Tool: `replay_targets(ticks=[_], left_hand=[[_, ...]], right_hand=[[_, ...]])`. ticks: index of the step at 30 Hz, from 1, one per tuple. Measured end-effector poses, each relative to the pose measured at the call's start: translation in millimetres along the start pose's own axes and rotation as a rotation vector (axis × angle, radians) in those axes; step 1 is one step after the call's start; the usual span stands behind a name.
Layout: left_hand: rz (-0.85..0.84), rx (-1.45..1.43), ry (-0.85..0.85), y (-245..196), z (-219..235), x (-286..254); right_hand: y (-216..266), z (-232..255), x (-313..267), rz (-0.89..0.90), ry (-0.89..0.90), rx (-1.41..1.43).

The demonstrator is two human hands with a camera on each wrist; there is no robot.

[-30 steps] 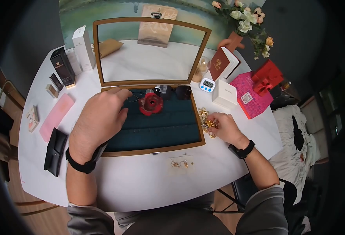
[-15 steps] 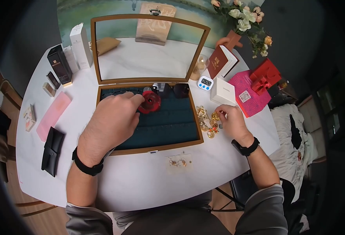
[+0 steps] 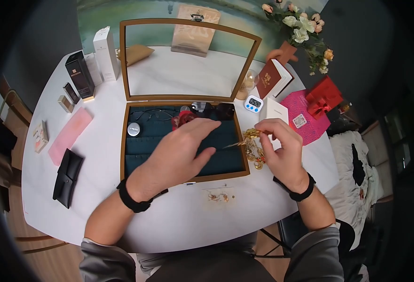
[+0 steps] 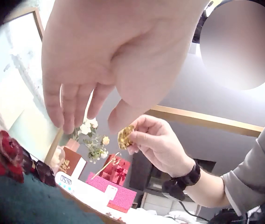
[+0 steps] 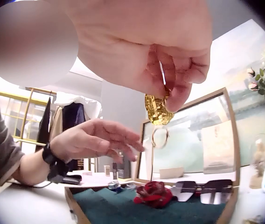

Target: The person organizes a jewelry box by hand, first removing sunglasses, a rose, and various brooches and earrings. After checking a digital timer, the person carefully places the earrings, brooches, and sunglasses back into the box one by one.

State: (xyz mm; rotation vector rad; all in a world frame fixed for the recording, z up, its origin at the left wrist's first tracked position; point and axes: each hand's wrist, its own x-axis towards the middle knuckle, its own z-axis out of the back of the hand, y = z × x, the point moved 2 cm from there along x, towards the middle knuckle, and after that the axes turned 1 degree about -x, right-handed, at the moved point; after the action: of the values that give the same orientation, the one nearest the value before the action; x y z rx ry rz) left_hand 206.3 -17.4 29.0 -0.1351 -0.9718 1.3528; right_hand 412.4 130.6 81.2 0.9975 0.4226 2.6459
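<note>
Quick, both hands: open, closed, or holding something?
Left hand: open, holding nothing.
Right hand: closed, pinching gold jewelry between thumb and fingers.

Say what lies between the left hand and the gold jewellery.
In the head view, a thin piece, too small to identify, juts from the jewellery towards the left hand, above the open box.
</note>
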Motion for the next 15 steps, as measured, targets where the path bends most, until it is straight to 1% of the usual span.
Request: replay_targets(ticks=[2, 3, 4, 5, 6, 7, 10, 12, 14, 15], left_hand=[[0.058, -0.221, 0.0, -0.8, -6.6, 0.4], [0.092, -0.289, 0.012, 2.1, -10.9, -0.3], [0.093, -0.282, 0.01, 1.1, -9.4, 0.8], [0.151, -0.344, 0.038, 1.1, -8.0, 2.0], [0.211, -0.408, 0.067, 1.4, -7.0, 2.8], [0.168, -0.366, 0.026, 3.0, -6.2, 4.8], [0.2, -0.344, -0.023, 13.0, -4.6, 5.8], [0.194, -0.365, -0.06, 16.8, -1.5, 6.9], [0.281, -0.489, -0.069, 17.4, 3.3, 7.7], [0.291, -0.502, -0.087, 14.7, 6.0, 9.0]], right_hand=[[9.1, -10.2, 4.3, 0.041, 0.004, 0.043], [16.2, -15.6, 7.5, 0.063, -0.002, 0.086], [22.4, -21.0, 10.4, 0.085, -0.009, 0.128], [25.7, -26.4, 12.9, 0.047, 0.0, 0.191], [26.7, -33.1, 16.7, 0.052, -0.001, 0.199], [25.8, -40.5, 21.4, 0.077, -0.026, 0.216], [27.9, -54.5, 31.5, 0.113, -0.049, 0.233], [25.8, -64.7, 33.6, 0.053, -0.026, 0.322], [24.0, -71.5, 33.1, 0.068, -0.035, 0.293], [22.4, -73.9, 32.5, 0.084, -0.046, 0.258]])
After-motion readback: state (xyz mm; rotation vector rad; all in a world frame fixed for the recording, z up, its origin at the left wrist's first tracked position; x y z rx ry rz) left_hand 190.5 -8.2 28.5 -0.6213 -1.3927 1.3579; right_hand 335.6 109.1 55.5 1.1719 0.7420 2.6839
